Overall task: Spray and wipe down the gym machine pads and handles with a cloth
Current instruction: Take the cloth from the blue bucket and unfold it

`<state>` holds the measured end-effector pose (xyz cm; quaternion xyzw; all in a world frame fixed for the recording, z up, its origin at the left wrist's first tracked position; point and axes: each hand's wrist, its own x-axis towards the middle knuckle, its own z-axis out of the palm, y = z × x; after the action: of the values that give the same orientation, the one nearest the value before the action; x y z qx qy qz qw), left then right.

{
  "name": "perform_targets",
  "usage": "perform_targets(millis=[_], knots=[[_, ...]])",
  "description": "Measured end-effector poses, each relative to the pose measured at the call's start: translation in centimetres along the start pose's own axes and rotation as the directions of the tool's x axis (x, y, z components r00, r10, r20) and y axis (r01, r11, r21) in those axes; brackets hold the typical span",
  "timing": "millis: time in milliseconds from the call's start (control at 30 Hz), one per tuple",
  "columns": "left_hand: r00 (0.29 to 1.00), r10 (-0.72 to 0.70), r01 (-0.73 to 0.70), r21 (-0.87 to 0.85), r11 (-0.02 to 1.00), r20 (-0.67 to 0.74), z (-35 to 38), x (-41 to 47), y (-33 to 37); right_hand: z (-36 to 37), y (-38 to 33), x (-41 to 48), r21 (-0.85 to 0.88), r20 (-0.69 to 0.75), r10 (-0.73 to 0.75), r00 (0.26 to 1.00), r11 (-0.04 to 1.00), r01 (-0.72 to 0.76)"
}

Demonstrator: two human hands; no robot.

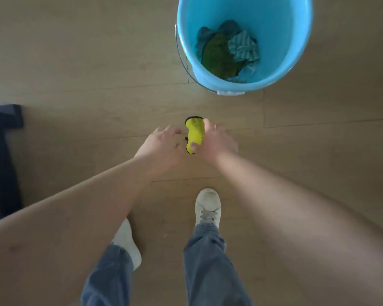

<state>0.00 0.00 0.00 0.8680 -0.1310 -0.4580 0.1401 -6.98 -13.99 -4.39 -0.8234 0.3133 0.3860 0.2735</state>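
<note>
- Your right hand (215,142) pinches the yellow cloth (195,134) between thumb and fingers.
- The cloth hangs between your two hands.
- Your left hand (161,144) is open with fingers spread, just beside the cloth.
- Risk: the one-sided pinch may slip and drop the cloth.
- Risk: the bucket (274,23) stands just beyond your hands, and a forward step may tip it.

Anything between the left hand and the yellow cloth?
Nothing visible. The open left hand is just beside the yellow black-edged cloth, which the right hand pinches; only bare wooden floor shows in the gap.
</note>
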Motion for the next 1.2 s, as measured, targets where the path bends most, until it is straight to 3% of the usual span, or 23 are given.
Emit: perform_targets(millis=[133,367,600,833,1067,1200], knots=[[0.998,-0.042,0.040,0.041,0.998,0.045,0.8,0.8,-1.1,1.5,0.7,2.4,0.059,0.102,-0.019,0.995,0.998,0.013],[0.989,-0.099,0.093,0.062,0.994,0.105,0.4,-0.7,-2.8,1.5,1.3,1.2,0.124,0.047,-0.010,0.999,0.992,0.004],[0.989,-0.096,0.097,-0.003,0.995,0.109,-3.6,-6.8,0.4,-4.0,-1.0,-6.3,0.210,0.043,-0.075,0.996,0.976,0.065],[0.998,-0.040,0.036,-0.086,0.996,-0.040,-12.9,-16.0,5.6,-13.1,-8.0,-17.2,0.262,0.054,-0.310,0.949,0.922,0.286],[0.967,0.069,-0.108,-0.149,0.983,-0.246,-23.0,-27.9,8.4,-24.9,-16.3,-30.0,0.090,0.034,-0.576,0.817,0.815,0.572],[0.910,0.034,-0.127,-0.200,0.972,-0.412,-28.1,-34.3,8.0,-29.3,-21.4,-36.9,0.048,-0.006,-0.694,0.720,0.719,0.693]])
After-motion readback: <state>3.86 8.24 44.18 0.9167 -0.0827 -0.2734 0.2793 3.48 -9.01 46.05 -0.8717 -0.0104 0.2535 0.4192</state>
